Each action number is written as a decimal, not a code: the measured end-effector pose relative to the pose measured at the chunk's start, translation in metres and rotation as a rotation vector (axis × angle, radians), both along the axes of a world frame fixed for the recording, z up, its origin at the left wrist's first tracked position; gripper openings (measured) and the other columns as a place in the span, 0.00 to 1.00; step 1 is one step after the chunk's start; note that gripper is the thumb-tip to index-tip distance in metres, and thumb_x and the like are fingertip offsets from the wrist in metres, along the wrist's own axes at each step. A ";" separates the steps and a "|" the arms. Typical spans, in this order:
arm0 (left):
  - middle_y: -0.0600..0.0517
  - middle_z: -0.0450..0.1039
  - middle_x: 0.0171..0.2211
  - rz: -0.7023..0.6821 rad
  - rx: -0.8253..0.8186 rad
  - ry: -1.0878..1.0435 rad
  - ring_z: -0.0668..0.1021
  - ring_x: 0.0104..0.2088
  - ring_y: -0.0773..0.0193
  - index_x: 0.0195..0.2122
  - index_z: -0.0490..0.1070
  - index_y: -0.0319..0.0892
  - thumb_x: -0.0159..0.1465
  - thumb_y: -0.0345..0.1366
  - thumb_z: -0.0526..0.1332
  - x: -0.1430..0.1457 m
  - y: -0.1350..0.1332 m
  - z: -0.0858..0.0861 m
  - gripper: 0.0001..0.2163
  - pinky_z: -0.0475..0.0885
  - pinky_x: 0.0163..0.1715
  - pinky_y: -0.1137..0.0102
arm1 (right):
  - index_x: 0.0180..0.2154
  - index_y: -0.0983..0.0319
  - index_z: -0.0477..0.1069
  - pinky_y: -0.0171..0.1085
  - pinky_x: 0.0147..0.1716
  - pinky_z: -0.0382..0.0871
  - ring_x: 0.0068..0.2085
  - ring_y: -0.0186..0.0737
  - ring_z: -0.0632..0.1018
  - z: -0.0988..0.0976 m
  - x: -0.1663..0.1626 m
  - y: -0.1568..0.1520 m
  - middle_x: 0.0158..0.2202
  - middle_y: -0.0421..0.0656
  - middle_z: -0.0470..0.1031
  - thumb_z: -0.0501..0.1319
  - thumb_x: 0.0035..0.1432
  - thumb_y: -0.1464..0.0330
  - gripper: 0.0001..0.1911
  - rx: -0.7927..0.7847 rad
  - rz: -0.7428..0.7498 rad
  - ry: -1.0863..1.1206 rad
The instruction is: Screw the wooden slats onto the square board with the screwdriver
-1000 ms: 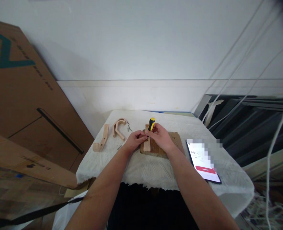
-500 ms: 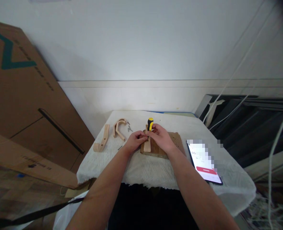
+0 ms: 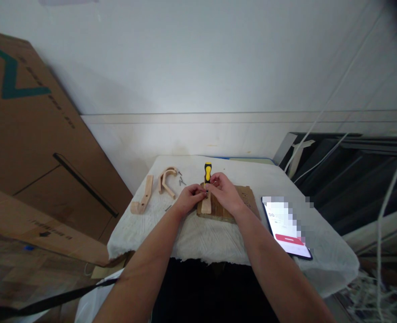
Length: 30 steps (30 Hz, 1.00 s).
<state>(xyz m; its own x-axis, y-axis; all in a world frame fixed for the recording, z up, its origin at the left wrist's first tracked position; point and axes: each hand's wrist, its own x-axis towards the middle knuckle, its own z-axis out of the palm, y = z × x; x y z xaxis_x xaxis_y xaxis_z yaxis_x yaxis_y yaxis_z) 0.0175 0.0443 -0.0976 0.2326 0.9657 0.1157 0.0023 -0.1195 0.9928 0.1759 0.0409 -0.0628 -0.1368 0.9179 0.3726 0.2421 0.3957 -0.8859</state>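
A pale wooden hook piece (image 3: 206, 207) lies on a brown wooden board (image 3: 222, 214). A screwdriver (image 3: 208, 172) with a yellow and black handle stands nearly upright over it, tip down at the piece. My right hand (image 3: 227, 194) is closed, thumb and fingers pinching the screwdriver low, just under its handle. My left hand (image 3: 187, 199) is closed too, its fingertips pressed together against the left side of the piece by the screwdriver's tip. Whatever sits between those fingertips is too small to make out.
Left on the white-covered table (image 3: 192, 242) are a wooden hook (image 3: 146, 196), further curved wooden pieces (image 3: 165, 181) and several screws (image 3: 181, 181). A phone (image 3: 286, 229) lies at the right. A large cardboard box (image 3: 50, 148) stands at the left; white cables hang at the right.
The screwdriver's handle has swung slightly left and turned, showing more yellow. My right fingers have shifted a little around it. My left hand stays nearly in place.
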 end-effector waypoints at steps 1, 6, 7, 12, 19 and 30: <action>0.59 0.63 0.19 -0.001 0.000 -0.005 0.64 0.22 0.73 0.28 0.70 0.37 0.48 0.42 0.68 0.000 0.000 0.000 0.14 0.59 0.24 0.76 | 0.39 0.59 0.65 0.37 0.34 0.67 0.32 0.35 0.71 0.000 0.000 0.000 0.35 0.40 0.70 0.60 0.53 0.62 0.12 -0.007 -0.006 0.014; 0.57 0.67 0.22 -0.013 0.007 -0.017 0.67 0.24 0.72 0.28 0.70 0.37 0.49 0.41 0.68 0.000 -0.001 0.000 0.13 0.61 0.27 0.75 | 0.55 0.58 0.63 0.39 0.38 0.69 0.34 0.35 0.74 -0.002 0.000 0.002 0.45 0.45 0.73 0.58 0.56 0.63 0.24 -0.061 0.000 0.025; 0.56 0.68 0.23 -0.017 0.011 -0.016 0.68 0.25 0.72 0.29 0.70 0.37 0.49 0.40 0.68 0.000 0.000 0.000 0.13 0.62 0.27 0.75 | 0.55 0.57 0.64 0.40 0.39 0.70 0.35 0.36 0.74 -0.002 0.001 0.002 0.46 0.45 0.74 0.57 0.56 0.63 0.24 -0.064 0.008 0.014; 0.57 0.66 0.23 -0.018 0.077 0.033 0.67 0.25 0.71 0.29 0.70 0.37 0.52 0.40 0.67 -0.001 0.001 -0.002 0.11 0.63 0.28 0.75 | 0.48 0.59 0.73 0.43 0.47 0.68 0.43 0.40 0.76 -0.001 0.000 0.001 0.45 0.46 0.77 0.60 0.56 0.63 0.18 0.003 0.061 -0.131; 0.57 0.65 0.22 -0.024 0.058 0.036 0.65 0.24 0.72 0.29 0.69 0.38 0.53 0.41 0.65 -0.001 0.002 -0.002 0.11 0.59 0.26 0.75 | 0.38 0.59 0.77 0.43 0.44 0.69 0.39 0.41 0.78 0.004 0.000 -0.002 0.39 0.45 0.79 0.57 0.57 0.67 0.11 -0.012 0.041 -0.216; 0.60 0.65 0.20 0.343 -0.004 0.088 0.67 0.19 0.71 0.45 0.64 0.43 0.57 0.33 0.57 -0.002 0.007 -0.014 0.14 0.59 0.20 0.76 | 0.36 0.58 0.79 0.42 0.39 0.70 0.31 0.41 0.77 0.004 0.001 0.002 0.27 0.41 0.78 0.58 0.55 0.67 0.11 -0.072 -0.001 -0.233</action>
